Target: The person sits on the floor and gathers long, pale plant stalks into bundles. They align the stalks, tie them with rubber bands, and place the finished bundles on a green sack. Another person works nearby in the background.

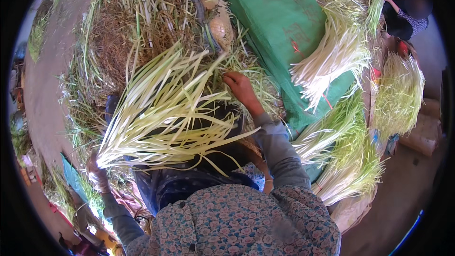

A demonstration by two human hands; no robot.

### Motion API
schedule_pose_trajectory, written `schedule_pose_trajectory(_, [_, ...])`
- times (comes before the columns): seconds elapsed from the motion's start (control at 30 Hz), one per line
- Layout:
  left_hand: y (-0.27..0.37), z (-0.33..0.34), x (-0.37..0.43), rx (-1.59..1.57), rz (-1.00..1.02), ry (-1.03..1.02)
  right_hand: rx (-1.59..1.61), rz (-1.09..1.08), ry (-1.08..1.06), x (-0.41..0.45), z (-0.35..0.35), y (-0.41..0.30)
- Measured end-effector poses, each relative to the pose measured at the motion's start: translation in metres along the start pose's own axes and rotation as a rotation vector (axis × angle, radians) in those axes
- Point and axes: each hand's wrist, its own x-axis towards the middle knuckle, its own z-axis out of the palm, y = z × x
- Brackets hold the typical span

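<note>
At the lower left, my left hand is closed around the white stalk ends of a loose bunch of pale yellow-green leaf stalks, which look like blanched garlic chives. The long leaves fan out up and rightward over my dark dotted apron. My right hand is reached forward beyond the leaf tips, above scattered trimmings. Its fingers are bent close together; whether anything thin is pinched between them is unclear. Ahead of me lies a heap of uncleaned stalks with brown roots.
A green woven cover bearing writing lies to the right, with a bundle of white-stemmed stalks on it. More bundles lie nearer me. Another bundle stands farther right. A stuffed sack lies ahead. Another person sits at upper right.
</note>
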Motion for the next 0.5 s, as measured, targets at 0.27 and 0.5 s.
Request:
schedule_pose_trajectory(0.27, [-0.001,0.004,-0.007,-0.134,-0.121,-0.075,-0.138,0.245,-0.125,-0.05,-0.04,-0.027])
schedule_pose_trajectory(0.5, [0.002,-0.015,0.007,-0.259,-0.226,-0.062,-0.034,-0.006,0.145,-0.065,-0.053,-0.032])
